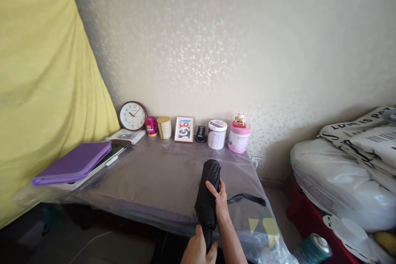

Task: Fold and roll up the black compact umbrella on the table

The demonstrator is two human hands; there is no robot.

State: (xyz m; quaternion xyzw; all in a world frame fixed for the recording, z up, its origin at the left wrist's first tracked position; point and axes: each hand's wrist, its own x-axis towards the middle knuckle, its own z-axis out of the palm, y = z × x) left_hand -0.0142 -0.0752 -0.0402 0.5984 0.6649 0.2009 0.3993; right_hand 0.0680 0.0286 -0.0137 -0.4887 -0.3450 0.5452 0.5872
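Observation:
A folded black umbrella is held upright at a slant over the table's front edge, its canopy wrapped close around the shaft. Its lower end, the dark handle, is gripped by my left hand. My right hand rests around the right side of the folded canopy, thumb across the front; its other fingers are partly hidden behind. A black strap stretches out to the right of my right hand over the plastic-covered table.
Along the wall stand a clock, a pink tin, a yellow-lidded can, a panda picture, a black object and two tubs. A purple folder lies left. Bags are piled right.

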